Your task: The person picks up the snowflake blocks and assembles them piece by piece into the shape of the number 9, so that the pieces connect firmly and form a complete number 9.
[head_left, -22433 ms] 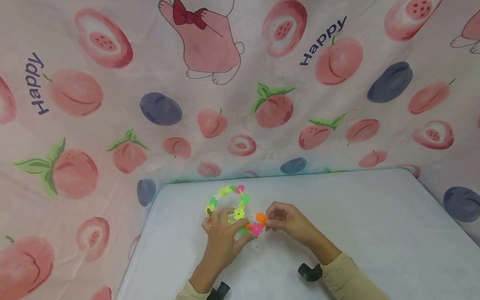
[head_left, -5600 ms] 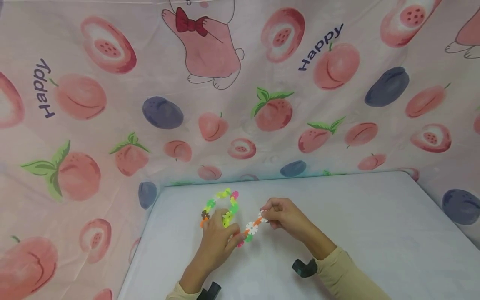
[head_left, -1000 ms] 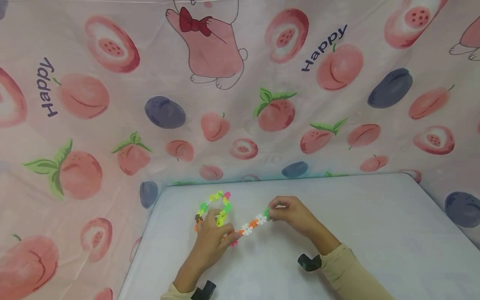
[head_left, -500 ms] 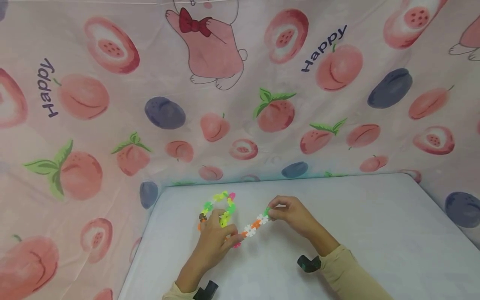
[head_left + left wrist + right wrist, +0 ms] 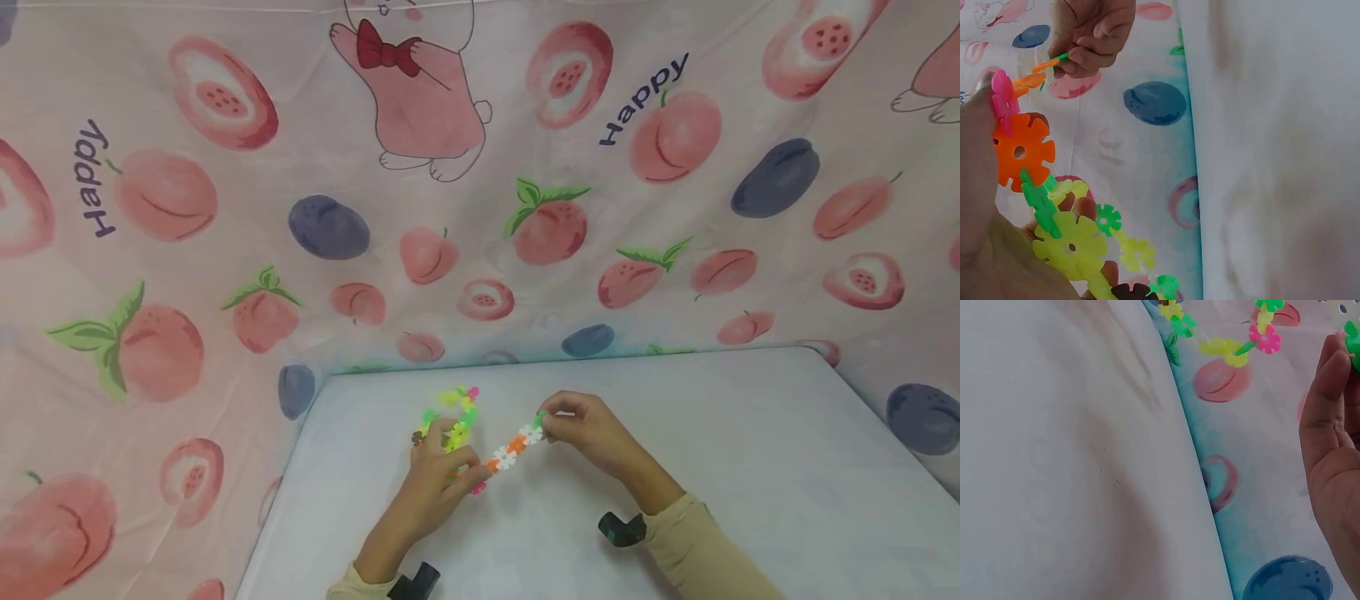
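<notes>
A chain of notched plastic flower discs (image 5: 506, 457) in several colours is stretched between both hands above the table. My left hand (image 5: 435, 483) grips it near a pink disc (image 5: 1004, 100), with an orange disc (image 5: 1025, 151) and a yellow disc (image 5: 1072, 247) along the palm. Beyond its fingers the chain's far part curves in an open loop, ending upward near another pink disc (image 5: 1265, 339). At the right end, my right hand (image 5: 585, 429) pinches a green disc (image 5: 1354, 345) between thumb and forefinger, beside a white disc (image 5: 531, 434). Left fingers partly hide the chain's middle.
A white-covered table (image 5: 712, 467) lies beneath the hands. Behind it hangs a pink fruit-print cloth (image 5: 480, 200), meeting the table's back edge. Black wrist-worn pieces (image 5: 621, 529) sit by both sleeves.
Since the oldest frame, the right-hand stretch has gained white, orange and green discs; the loose clear disc on the table is gone. Over the last second, the left hand and loop shifted slightly right.
</notes>
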The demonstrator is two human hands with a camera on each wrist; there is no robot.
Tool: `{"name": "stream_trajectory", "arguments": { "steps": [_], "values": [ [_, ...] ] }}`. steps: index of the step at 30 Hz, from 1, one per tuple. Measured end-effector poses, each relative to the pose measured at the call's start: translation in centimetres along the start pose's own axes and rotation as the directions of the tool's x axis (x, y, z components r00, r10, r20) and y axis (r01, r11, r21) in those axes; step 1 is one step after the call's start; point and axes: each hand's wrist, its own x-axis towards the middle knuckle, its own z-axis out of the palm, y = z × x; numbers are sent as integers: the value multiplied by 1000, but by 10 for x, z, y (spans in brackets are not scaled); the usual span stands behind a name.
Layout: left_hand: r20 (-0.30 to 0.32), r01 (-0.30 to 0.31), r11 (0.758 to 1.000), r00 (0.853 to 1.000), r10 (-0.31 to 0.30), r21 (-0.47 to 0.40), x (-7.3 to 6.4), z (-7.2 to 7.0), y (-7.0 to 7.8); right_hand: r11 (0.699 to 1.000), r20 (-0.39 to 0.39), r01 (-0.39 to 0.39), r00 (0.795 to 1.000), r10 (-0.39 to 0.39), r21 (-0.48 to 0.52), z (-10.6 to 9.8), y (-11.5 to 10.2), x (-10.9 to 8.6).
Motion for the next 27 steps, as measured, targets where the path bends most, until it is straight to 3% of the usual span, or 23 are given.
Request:
{"name": "stream_trajectory", "arguments": {
  "steps": [5, 12, 16, 20, 23, 27],
  "values": [
    [69, 89, 982, 995, -79, -165, 4, 2, 5, 999, -4, -2, 1000, 2, 54, -3, 0, 0],
    [145, 205, 910, 976, -162, -362, 11, 1, 17, 969, -44, -31, 998, 43, 245, -8, 1, 3],
    [188, 289, 853, 955, -228, -435, 14, -2, 23, 968, -96, -112, 986, 136, 224, -11, 8, 4],
    [216, 341, 784, 940, -265, -519, 16, -7, 28, 958, -126, -248, 956, 267, 145, -13, 22, 3],
    [234, 345, 720, 938, -254, -602, 18, -9, 31, 946, -115, -314, 940, 321, 73, -13, 34, 2],
    [247, 328, 619, 945, -215, -714, 21, -12, 35, 950, -36, -313, 949, 313, 11, -9, 42, 1]
  ]
}}
